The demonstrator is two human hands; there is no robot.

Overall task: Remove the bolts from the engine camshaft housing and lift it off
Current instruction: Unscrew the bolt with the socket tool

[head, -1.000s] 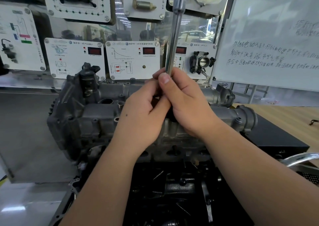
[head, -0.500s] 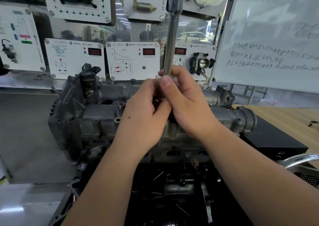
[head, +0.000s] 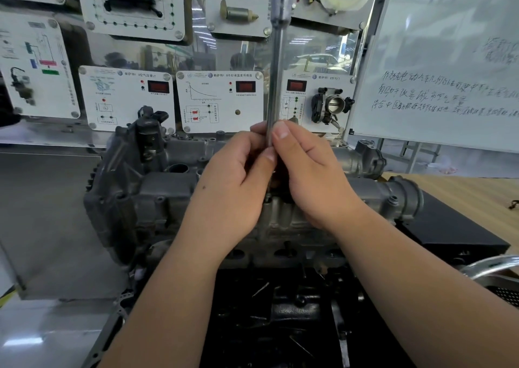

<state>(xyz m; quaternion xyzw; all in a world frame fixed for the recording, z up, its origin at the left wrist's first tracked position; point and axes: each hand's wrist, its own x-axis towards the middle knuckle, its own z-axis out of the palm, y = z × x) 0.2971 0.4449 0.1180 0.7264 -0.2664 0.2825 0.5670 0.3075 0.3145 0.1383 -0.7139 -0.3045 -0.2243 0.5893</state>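
Observation:
The grey cast camshaft housing (head: 157, 196) lies across the top of the engine in the middle of the view. A long steel extension bar (head: 276, 67) stands nearly upright over its centre, the socket end at the top. My left hand (head: 233, 190) and my right hand (head: 311, 176) both pinch the bar's lower shaft between thumb and fingers, touching each other. The bar's tip meets the housing at a bolt boss between my hands; the bolt itself is hidden.
Sensor display panels (head: 222, 100) and a throttle body (head: 331, 106) hang on the wall behind the engine. A whiteboard (head: 449, 67) stands at the right, above a wooden table (head: 477, 193) and a black box (head: 449, 227). Dark engine parts (head: 295, 311) lie below the housing.
The extension bar's top has tilted slightly left and my fingers have shifted on the shaft, as in twisting it. Both hands stay at the same spot on the housing.

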